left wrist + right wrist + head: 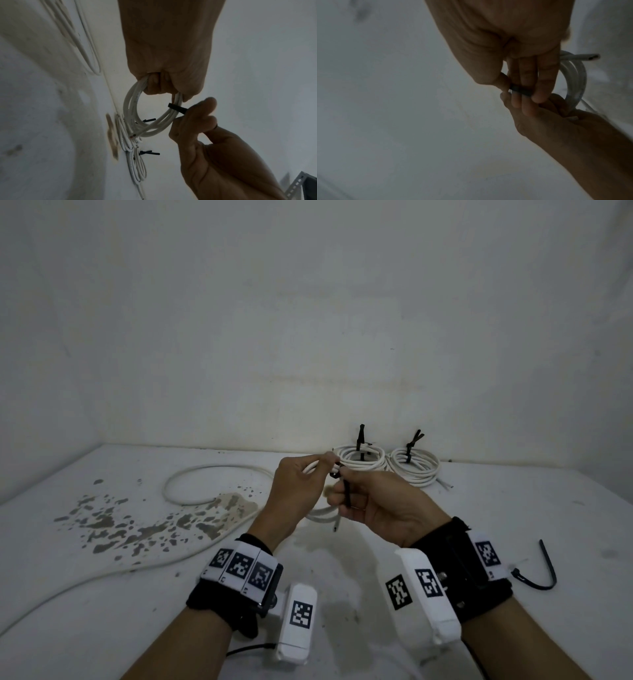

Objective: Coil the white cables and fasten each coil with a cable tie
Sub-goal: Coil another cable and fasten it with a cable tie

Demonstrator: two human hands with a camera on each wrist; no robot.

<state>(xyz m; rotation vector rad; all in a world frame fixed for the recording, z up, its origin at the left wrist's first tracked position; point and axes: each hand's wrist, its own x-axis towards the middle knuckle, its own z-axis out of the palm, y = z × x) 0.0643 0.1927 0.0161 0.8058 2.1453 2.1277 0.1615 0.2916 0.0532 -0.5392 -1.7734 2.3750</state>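
Note:
My left hand (pixel 323 464) grips a small coil of white cable (pixel 145 117) by its top, above the table. A black cable tie (pixel 176 108) is wrapped across the coil's strands. My right hand (pixel 342 491) pinches that tie (pixel 347 495) between thumb and fingers, right beside the left hand. In the right wrist view the tie (pixel 520 91) sits under my fingertips, with the coil (pixel 575 81) behind them. The coil's lower loops (pixel 320 513) hang beneath both hands. Two tied coils (pixel 359 460) (pixel 414 469) lie against the back wall.
A long loose white cable (pixel 191 484) loops over the left of the white table (pixel 513 508) and runs toward the front left edge. A spare black cable tie (pixel 544 573) lies at the right near my wrist. Brown stains (pixel 137 525) mark the left of the surface.

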